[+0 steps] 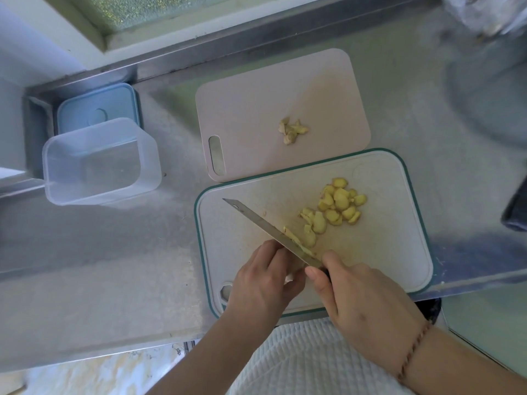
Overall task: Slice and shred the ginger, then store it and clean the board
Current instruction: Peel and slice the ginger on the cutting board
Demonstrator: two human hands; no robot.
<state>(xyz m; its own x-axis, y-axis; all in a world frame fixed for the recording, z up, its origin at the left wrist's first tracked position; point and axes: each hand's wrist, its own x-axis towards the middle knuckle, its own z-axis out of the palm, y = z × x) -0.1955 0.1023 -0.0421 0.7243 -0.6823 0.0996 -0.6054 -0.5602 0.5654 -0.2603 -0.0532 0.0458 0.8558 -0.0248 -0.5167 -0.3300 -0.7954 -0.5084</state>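
Note:
A white cutting board with a teal rim (399, 252) lies at the counter's front edge. Several yellow ginger slices (339, 205) are heaped on its far right part. My right hand (362, 297) grips the handle of a long knife (265, 223), whose blade slants up to the left with thin ginger pieces along its right side. My left hand (265, 280) has its fingers curled on the board just left of the blade, over a ginger piece that is mostly hidden. A pink board (256, 109) behind holds ginger peel scraps (291, 131).
A clear plastic container (99, 163) stands open at the left on the steel counter (114, 252), with its blue lid (97, 109) behind it. A steel upstand and window sill run along the back. A dark object (516, 212) sits at the right edge.

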